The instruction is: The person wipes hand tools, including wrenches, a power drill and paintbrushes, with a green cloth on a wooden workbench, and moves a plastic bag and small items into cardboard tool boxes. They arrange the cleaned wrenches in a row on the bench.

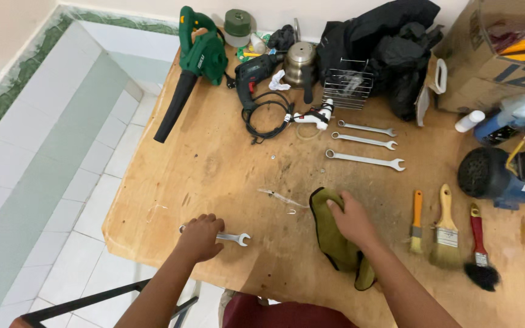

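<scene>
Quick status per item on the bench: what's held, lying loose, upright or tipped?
Left hand: closed over a small wrench lying flat near the table edge.
Right hand: pressing on an olive cloth, crumpled.
Three wrenches: lying flat in a row, untouched.
Three brushes: lying flat, side by side.
Green blower: lying on its side.
Drill: lying down, cord coiled.
Cardboard box: open.

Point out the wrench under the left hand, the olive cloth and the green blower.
wrench (238, 238), head view, on its open-end jaw right of the left hand.
olive cloth (330, 240), head view, on its middle fold.
green blower (205, 58), head view, on its body.
</scene>
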